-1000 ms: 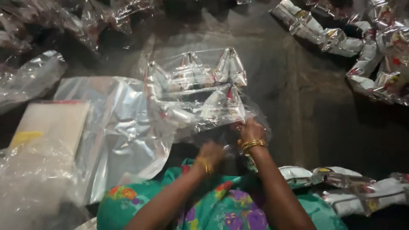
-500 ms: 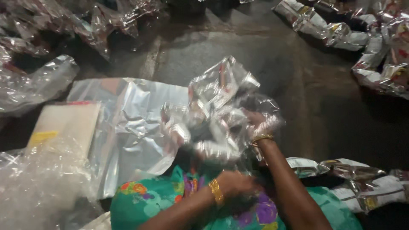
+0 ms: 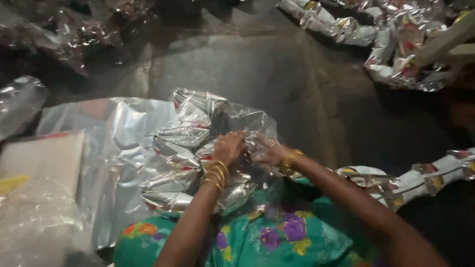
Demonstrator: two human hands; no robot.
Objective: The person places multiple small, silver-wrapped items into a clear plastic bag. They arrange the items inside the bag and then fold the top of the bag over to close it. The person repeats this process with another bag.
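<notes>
A clear plastic bag (image 3: 232,118) stuffed with several silver foil packets (image 3: 173,163) rests on my lap over green flowered cloth (image 3: 277,237). My left hand (image 3: 228,147) and my right hand (image 3: 267,150) meet at the bag's gathered mouth, both pinching the clear plastic. Gold bangles circle both wrists. The packets lie stacked on their sides, bulging toward the left. The fingertips are partly hidden in the crumpled film.
A pile of flat clear plastic bags (image 3: 114,148) lies to the left on the dark floor (image 3: 277,64). A white stack (image 3: 39,158) sits at far left. Strips of foil packets (image 3: 386,34) lie at the top right, and more strips (image 3: 425,178) run along the right.
The filled bag has tipped over onto my lap, packets now lying sideways. My left hand came up from my lap and joined the right at the bag's mouth.
</notes>
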